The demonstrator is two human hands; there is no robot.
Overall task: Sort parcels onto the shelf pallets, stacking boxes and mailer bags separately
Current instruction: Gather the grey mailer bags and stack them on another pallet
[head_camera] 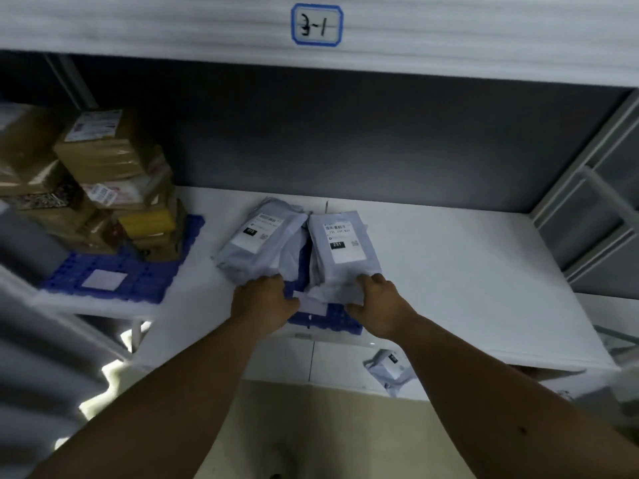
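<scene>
Your left hand (264,304) grips the near edge of the left stack of grey mailer bags (257,245), and your right hand (375,305) grips the near edge of the right stack of grey mailer bags (340,252); both stacks lie side by side on a blue pallet (326,321) at the shelf's (466,288) centre. At ten o'clock, taped cardboard boxes (114,188) are piled on a second blue pallet (114,281), and at four o'clock one loose mailer bag (389,369) lies below the shelf edge

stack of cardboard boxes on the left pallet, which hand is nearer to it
Left. The left hand holds the left mailer pile's near edge, to the right of the box stack. The right hand is farther right, on the right pile.
</scene>
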